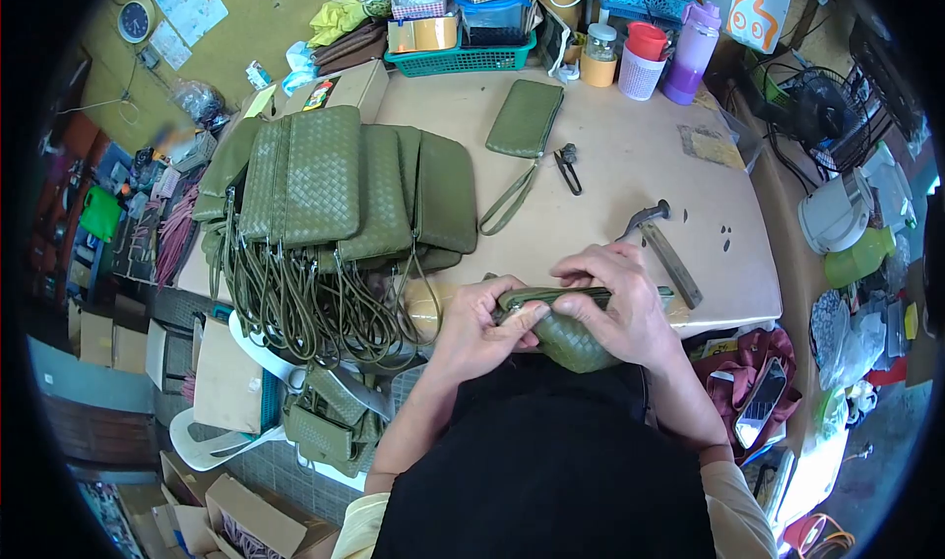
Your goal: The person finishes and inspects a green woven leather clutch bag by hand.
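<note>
Both hands grip a green woven pouch [581, 347] at the table's front edge, close to the body. My left hand [492, 323] pinches the pouch's left end, thumb on top. My right hand [615, 308] holds its upper edge, with the thumb near the middle and the fingers curled over the far side. Beyond my right hand lies a hammer [672, 267] with a wooden handle. Farther back are a flat green pouch [526, 118] with a wrist strap and a small black tool [567, 170].
Green woven pouches [305, 175] with hanging straps are piled on the table's left side. Along the back stand a green basket [463, 61], a red cup [645, 42] and a purple bottle [692, 55]. A maroon bag [773, 372] with a phone is at the right, below the table edge.
</note>
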{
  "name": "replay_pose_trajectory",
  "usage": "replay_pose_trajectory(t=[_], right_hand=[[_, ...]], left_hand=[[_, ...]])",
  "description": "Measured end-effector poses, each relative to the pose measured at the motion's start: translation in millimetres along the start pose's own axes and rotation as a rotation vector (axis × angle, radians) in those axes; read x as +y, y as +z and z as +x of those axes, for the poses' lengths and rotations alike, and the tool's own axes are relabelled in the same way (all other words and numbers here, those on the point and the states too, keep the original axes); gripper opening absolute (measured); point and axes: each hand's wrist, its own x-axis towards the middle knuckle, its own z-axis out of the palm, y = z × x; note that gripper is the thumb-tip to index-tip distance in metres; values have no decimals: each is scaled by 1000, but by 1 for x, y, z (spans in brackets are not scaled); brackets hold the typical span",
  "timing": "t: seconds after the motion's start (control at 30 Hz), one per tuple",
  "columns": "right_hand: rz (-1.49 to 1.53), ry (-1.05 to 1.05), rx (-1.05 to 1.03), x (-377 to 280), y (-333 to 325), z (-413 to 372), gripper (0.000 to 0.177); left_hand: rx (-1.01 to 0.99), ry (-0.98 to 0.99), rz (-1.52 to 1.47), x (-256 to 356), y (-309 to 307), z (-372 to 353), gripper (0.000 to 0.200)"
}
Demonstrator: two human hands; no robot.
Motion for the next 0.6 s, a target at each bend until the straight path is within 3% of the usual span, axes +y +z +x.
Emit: replay_pose_trajectory(t=[0.07,0.2,0.27,0.5,0.53,0.6], right_hand=[[290,117,-215,2,3,4,18],[239,190,-245,5,5,9,12],[248,201,-249,6,7,10,12],[432,364,-364,8,3,13,15],[433,364,-362,9,1,12,15],[219,100,-362,15,-5,10,13]], left_hand=[[10,39,29,1,4,0,18],[-101,4,102,-2,0,3,20],[-131,-64,-85,-4,-1,2,21],[-200,-69,-196,-10,-4,5,20],[-170,-52,-161,-10,-3,5,19],[-138,-32,-123,-11,-5,5,18]])
